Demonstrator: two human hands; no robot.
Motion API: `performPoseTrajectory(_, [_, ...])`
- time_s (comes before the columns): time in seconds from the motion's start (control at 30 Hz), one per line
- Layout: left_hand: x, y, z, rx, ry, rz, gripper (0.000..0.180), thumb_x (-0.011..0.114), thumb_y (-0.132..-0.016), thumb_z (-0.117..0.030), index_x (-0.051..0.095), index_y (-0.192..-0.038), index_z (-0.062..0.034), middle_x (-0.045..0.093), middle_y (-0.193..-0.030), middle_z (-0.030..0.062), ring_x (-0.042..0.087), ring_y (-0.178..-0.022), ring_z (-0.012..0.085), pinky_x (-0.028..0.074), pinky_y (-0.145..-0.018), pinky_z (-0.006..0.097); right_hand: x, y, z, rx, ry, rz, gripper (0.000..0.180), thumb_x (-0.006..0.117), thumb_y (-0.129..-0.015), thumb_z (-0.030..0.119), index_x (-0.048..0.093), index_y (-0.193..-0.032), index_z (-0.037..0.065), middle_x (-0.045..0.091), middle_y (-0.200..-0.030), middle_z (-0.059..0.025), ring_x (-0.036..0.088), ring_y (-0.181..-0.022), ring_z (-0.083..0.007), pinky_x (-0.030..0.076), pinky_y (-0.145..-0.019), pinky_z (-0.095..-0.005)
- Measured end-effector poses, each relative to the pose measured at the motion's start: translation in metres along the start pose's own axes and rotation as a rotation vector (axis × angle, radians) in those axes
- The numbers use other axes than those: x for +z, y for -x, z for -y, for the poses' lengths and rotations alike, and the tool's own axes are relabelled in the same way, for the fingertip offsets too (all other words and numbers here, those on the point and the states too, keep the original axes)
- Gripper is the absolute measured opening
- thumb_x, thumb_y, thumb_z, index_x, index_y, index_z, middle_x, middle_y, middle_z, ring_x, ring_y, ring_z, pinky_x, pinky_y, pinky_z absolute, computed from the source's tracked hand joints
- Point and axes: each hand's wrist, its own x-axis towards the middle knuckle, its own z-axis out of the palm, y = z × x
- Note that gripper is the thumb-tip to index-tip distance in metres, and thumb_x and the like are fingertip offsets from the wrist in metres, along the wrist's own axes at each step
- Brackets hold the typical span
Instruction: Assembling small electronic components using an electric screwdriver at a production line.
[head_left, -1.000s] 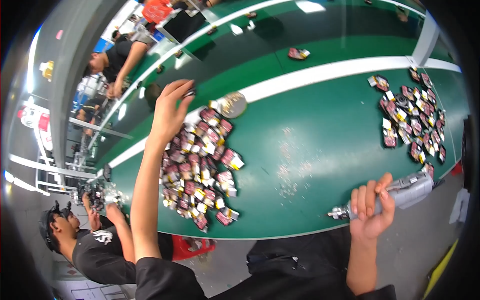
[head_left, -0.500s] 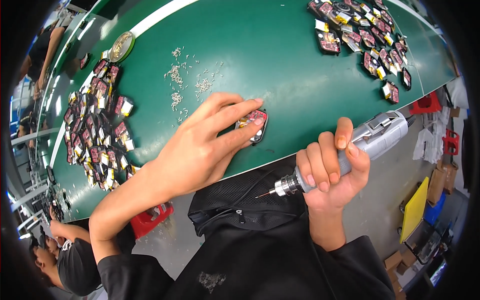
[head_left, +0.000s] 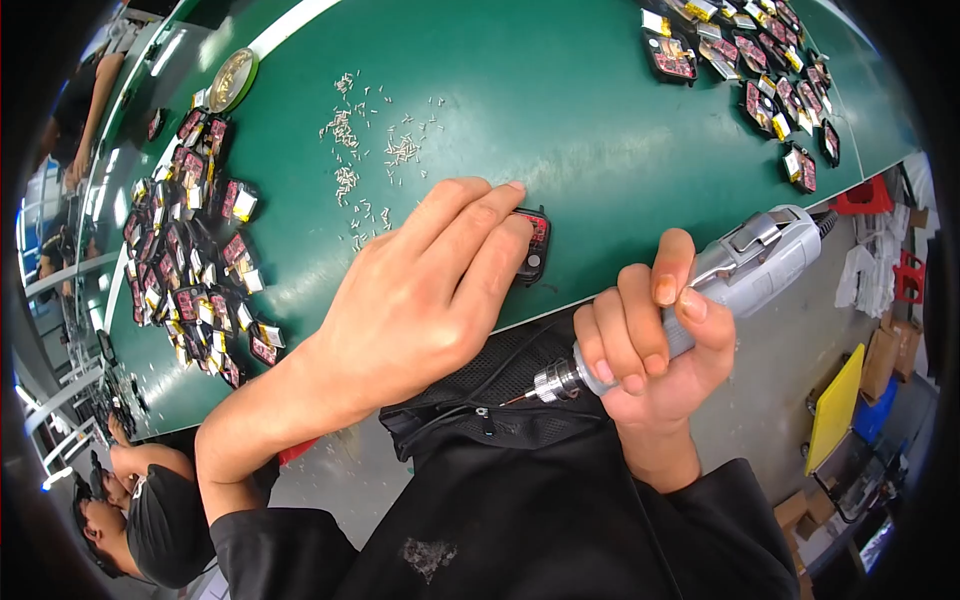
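While my left hand (head_left: 420, 290) lies spread and palm-down at the near edge of the green table (head_left: 600, 130), its fingertips press on a small black module with a red board inside (head_left: 533, 245), which sits flat right by that edge. My right hand (head_left: 650, 345) is off the table, closed in a full fist around a grey electric screwdriver (head_left: 740, 270), bit pointing left toward my dark jacket. Just beyond my left fingers, loose little screws (head_left: 365, 150) are scattered on the table. One heap of the same modules (head_left: 200, 250) sits to the far left, and another heap (head_left: 770, 70) lies far right, well apart. A round metal tin (head_left: 232, 78) rests beyond the left heap.
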Motion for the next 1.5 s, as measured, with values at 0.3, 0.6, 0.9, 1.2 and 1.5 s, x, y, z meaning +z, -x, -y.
performPoseTrajectory(0.3, [0.008, 0.003, -0.003, 0.046, -0.031, -0.042, 0.042, 0.069, -0.06, 0.01, 0.057, -0.1, 0.0071, 0.063, -0.103, 0.0199, 0.062, -0.085, 0.0324, 0.054, -0.062, 0.036, 0.007, 0.005, -0.015, 0.096, 0.064, -0.039, 0.011, 0.041, -0.09, 0.02, 0.044, -0.09, 0.009, 0.039, -0.051, 0.001, 0.038, -0.038, -0.0108, 0.041, -0.048, -0.0288])
performPoseTrajectory(0.6, [0.015, -0.003, -0.016, 0.047, -0.056, -0.062, 0.034, 0.066, -0.059, 0.0, 0.061, -0.092, 0.0078, 0.064, -0.097, 0.0176, 0.062, -0.081, 0.0282, 0.054, -0.056, 0.031, 0.006, 0.011, -0.028, 0.081, 0.045, -0.185, 0.009, 0.046, -0.088, 0.011, 0.046, -0.09, 0.002, 0.042, -0.05, -0.0036, 0.04, -0.039, -0.0142, 0.038, -0.044, -0.0295])
performPoseTrajectory(0.9, [0.018, -0.003, -0.018, 0.152, -0.214, -0.051, 0.043, 0.061, -0.048, -0.002, 0.06, -0.088, 0.0133, 0.063, -0.09, 0.0228, 0.063, -0.075, 0.0301, 0.054, -0.055, 0.032, 0.006, 0.011, -0.025, 0.083, 0.072, -0.208, 0.011, 0.046, -0.089, 0.012, 0.047, -0.092, 0.002, 0.042, -0.05, -0.004, 0.04, -0.039, -0.0141, 0.038, -0.042, -0.0288])
performPoseTrajectory(1.2, [0.024, 0.0, -0.023, 0.173, -0.255, -0.109, 0.041, 0.063, -0.051, -0.002, 0.059, -0.088, 0.0145, 0.063, -0.092, 0.0251, 0.064, -0.078, 0.0327, 0.055, -0.06, 0.034, 0.003, 0.012, -0.026, 0.068, 0.026, -0.201, 0.011, 0.045, -0.088, 0.012, 0.047, -0.092, 0.001, 0.041, -0.05, -0.0045, 0.038, -0.037, -0.0136, 0.037, -0.04, -0.028])
performPoseTrajectory(1.5, [0.014, -0.001, -0.03, 0.13, -0.173, 0.012, 0.039, 0.066, -0.061, 0.002, 0.059, -0.096, 0.0165, 0.062, -0.101, 0.0278, 0.063, -0.088, 0.0347, 0.055, -0.068, 0.037, 0.018, -0.011, 0.048, -0.023, 0.271, 0.135, 0.011, 0.046, -0.091, 0.016, 0.043, -0.094, 0.006, 0.041, -0.051, -0.0011, 0.041, -0.039, -0.0112, 0.04, -0.047, -0.0299])
